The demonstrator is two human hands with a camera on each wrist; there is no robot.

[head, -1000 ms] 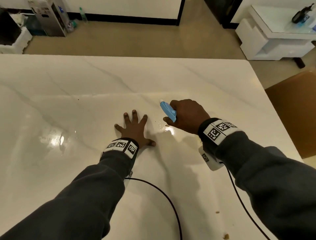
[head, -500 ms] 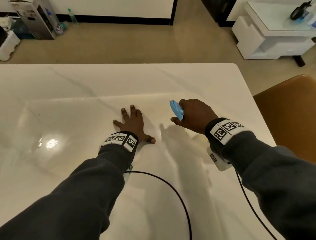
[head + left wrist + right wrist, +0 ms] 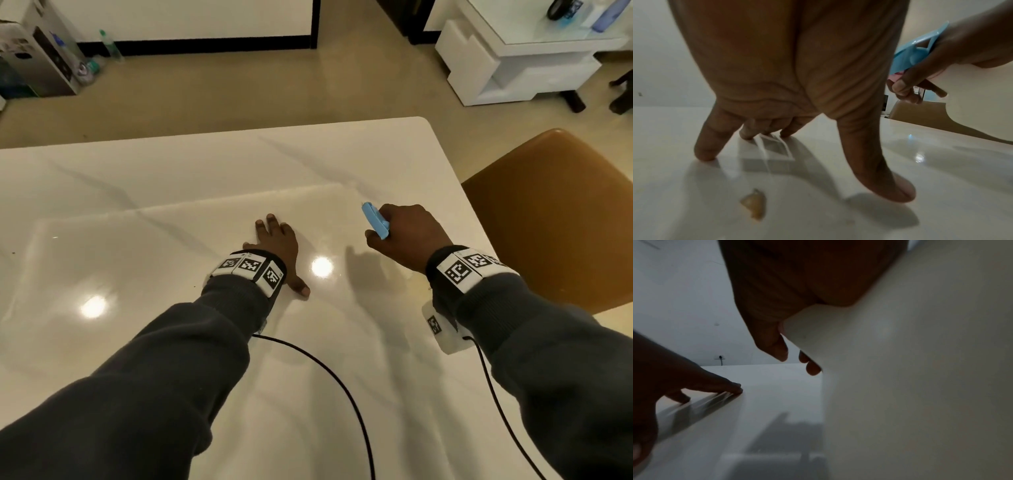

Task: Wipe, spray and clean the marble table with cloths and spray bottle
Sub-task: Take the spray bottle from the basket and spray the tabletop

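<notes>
The white marble table (image 3: 137, 192) fills the lower part of the head view. My right hand (image 3: 404, 236) grips a spray bottle (image 3: 920, 369) with a white body and a light blue trigger head (image 3: 375, 224), held above the table near its right side. In the left wrist view the blue trigger head (image 3: 916, 52) shows at upper right. My left hand (image 3: 274, 246) rests on the table with straight, spread fingers (image 3: 705, 146), left of the bottle. No cloth is visible.
A small tan crumb (image 3: 754, 203) lies on the marble just behind my left hand. A brown chair (image 3: 555, 212) stands at the table's right edge. White furniture (image 3: 513, 58) and a box (image 3: 41, 58) sit on the floor beyond. Black cables (image 3: 342, 394) trail across the table.
My view and both hands have shifted toward the table's right far corner. The right hand still grips the bottle. The left hand has slid along the marble, staying flat.
</notes>
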